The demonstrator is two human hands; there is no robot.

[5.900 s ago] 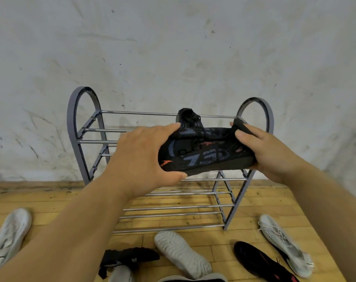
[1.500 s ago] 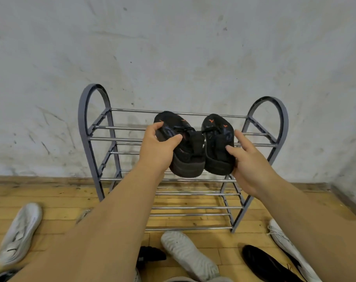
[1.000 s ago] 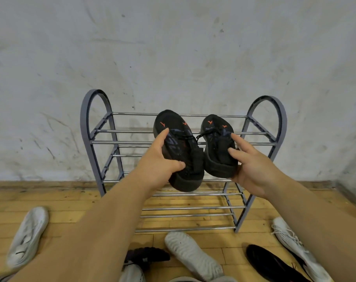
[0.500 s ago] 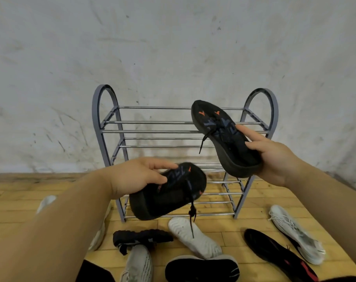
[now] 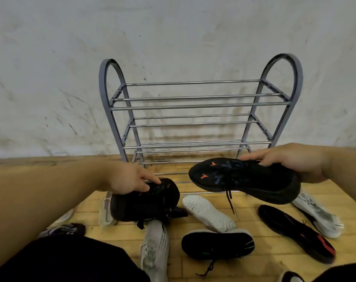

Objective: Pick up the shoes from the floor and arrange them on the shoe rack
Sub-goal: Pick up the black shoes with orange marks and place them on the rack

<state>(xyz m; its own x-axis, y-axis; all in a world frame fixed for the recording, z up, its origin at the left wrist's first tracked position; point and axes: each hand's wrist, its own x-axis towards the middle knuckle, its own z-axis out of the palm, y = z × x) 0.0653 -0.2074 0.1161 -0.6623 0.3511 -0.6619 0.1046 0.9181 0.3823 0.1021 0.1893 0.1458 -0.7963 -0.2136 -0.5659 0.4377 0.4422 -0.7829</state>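
A grey metal shoe rack (image 5: 199,107) stands against the wall with nothing on its bars. My left hand (image 5: 125,180) grips one black shoe with orange marks (image 5: 144,202), low, just above the floor in front of the rack's left side. My right hand (image 5: 291,161) grips its black mate (image 5: 246,180) by the heel, toe pointing left, a lace dangling, held in the air before the rack's lowest shelf.
Several shoes lie on the wooden floor before the rack: a white one sole-up (image 5: 208,213), a grey sneaker (image 5: 154,247), a black shoe (image 5: 217,244), a black-and-red shoe (image 5: 297,233), a white sneaker (image 5: 317,215) on the right. The wall is close behind.
Both hands came away from the top shelf and dropped with the black shoes. The view tilted down; the rack now holds no shoes.
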